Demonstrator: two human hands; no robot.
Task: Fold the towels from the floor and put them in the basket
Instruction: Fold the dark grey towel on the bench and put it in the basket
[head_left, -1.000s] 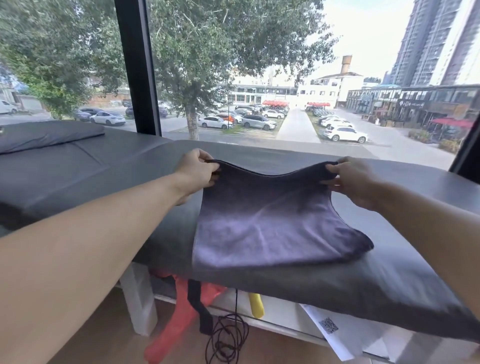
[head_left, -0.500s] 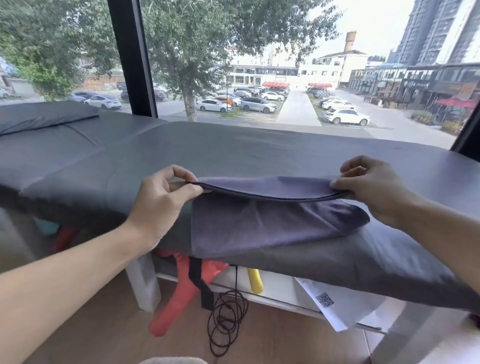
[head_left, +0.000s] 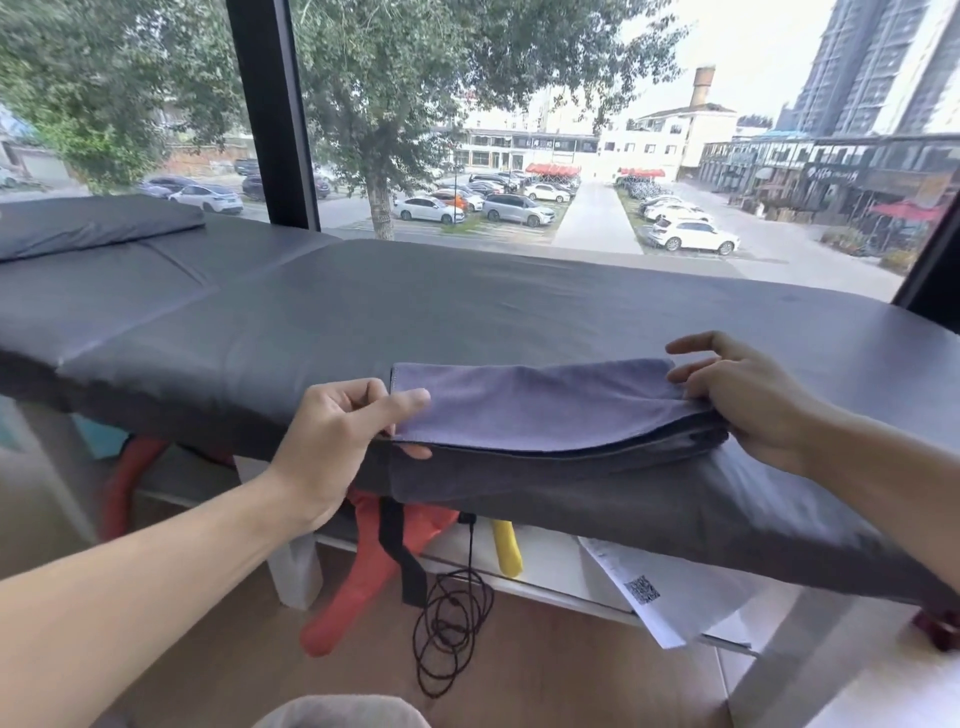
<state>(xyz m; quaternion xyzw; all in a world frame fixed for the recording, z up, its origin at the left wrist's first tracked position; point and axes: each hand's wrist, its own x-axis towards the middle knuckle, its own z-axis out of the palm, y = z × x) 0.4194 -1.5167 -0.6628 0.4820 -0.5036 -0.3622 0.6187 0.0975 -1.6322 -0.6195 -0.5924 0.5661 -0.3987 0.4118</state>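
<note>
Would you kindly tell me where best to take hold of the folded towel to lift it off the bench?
Probably at both short ends of the towel, hands coming in from the sides and pinching all layers together. It lies flat and wide, with loose edges stacked along its near side.

The purple-grey towel (head_left: 540, 402) lies folded over on itself at the near edge of the padded grey surface (head_left: 467, 312), its lower layer drooping over that edge.

A dark padded bench (head_left: 467, 322) runs below a big window (head_left: 519, 130); daylight, trees and parked cars behind it, wooden floor (head_left: 234, 649) beneath.
</note>
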